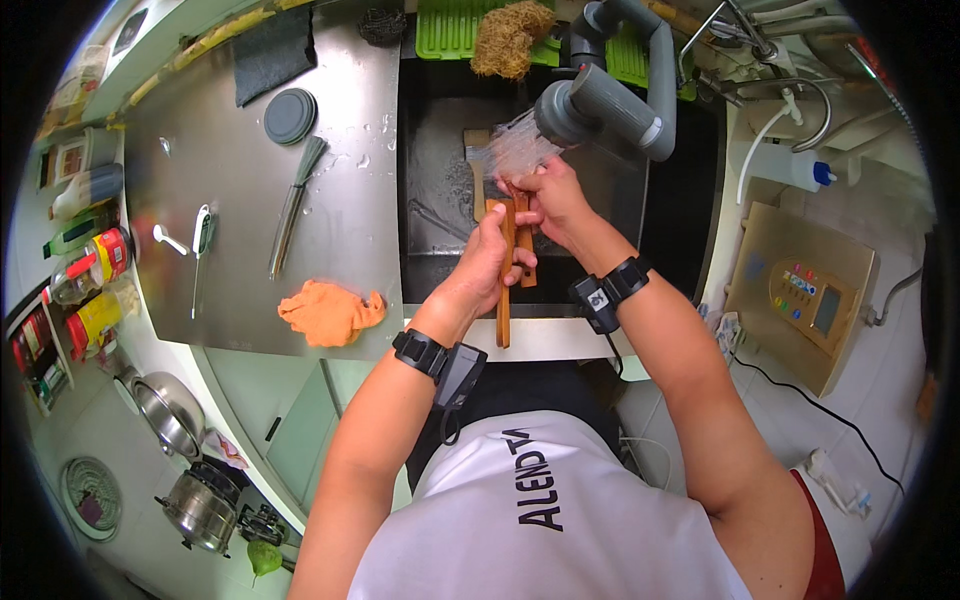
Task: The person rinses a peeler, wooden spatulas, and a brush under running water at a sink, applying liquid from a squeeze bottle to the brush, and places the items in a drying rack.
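Note:
Over the sink basin (630,217), my left hand (491,255) grips long flat wooden utensils (504,315), which hang toward the front edge. My right hand (555,195) is just beside it, holding a shorter brown wooden piece (527,262) at its upper end. Water sprays from the grey faucet head (559,116) close to the fingertips of my right hand. The utensils' exact kind and number cannot be told. Behind my hands a pale wooden-handled brush or spatula (478,180) lies in the basin, and a dark slender utensil (439,220) lies to the left.
On the steel counter (240,157) at left are an orange cloth (330,313), a whisk (297,206), a round grey lid (290,116), a probe thermometer (201,232) and a small white spoon (170,240). A fibre scrubber (512,37) rests on the green rack (446,30) behind the sink.

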Demonstrator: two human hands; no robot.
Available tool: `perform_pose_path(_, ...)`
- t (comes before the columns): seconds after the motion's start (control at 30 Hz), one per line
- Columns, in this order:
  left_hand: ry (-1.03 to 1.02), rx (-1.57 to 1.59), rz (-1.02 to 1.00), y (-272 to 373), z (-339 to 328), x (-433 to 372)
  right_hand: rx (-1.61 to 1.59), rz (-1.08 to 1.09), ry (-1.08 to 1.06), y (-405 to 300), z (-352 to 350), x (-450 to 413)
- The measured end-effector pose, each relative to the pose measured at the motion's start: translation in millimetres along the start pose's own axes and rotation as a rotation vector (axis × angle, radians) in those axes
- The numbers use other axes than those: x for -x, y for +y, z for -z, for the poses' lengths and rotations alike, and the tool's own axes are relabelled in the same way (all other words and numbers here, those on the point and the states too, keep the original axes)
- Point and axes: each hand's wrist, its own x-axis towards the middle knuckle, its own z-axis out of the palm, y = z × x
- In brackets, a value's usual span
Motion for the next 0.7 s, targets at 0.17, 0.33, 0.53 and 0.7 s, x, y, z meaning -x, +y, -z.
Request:
perform_pose_path(0.17,-0.083,-0.48,0.012,23,3,-2,0.085,-0.11,-0.115,-9,19,-4)
perform_pose_path(0.33,-0.103,-0.659,-0.073,33,0,-1,-0.173,-0.104,0.022,-6,28,-11)
perform_pose_path(0.53,-0.012,-0.43,0.033,33,5,-4,-0.226,-0.054,0.119,5,34,-15)
perform_pose_path(0.7,0.063,-0.161,-0.061,44,26,-10,-0.358,0.186,0.316,-20,48,-26)
